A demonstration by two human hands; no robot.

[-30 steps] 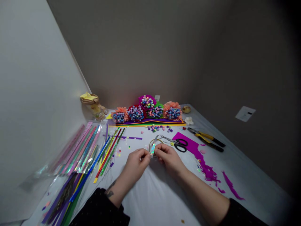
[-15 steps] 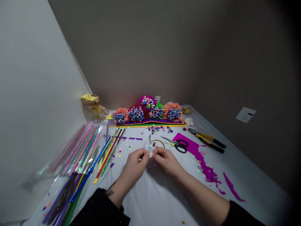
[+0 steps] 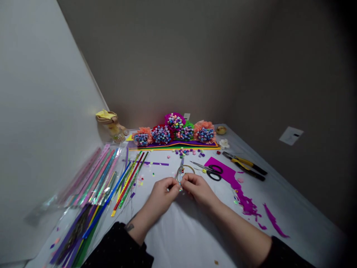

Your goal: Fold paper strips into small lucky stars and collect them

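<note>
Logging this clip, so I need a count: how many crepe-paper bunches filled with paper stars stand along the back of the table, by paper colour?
Coral bunches: 2
Red bunch: 1
Magenta bunch: 1
Green bunch: 1
Total: 5

- R hand [image 3: 198, 190] gripping gold hoop [image 3: 185, 166] at lower edge
- L hand [image 3: 164, 193] pinching just beside it, held item too small to tell
- black-handled scissors [image 3: 214, 172] lying btwn hoop and magenta foam sheet [image 3: 219, 165]
</note>
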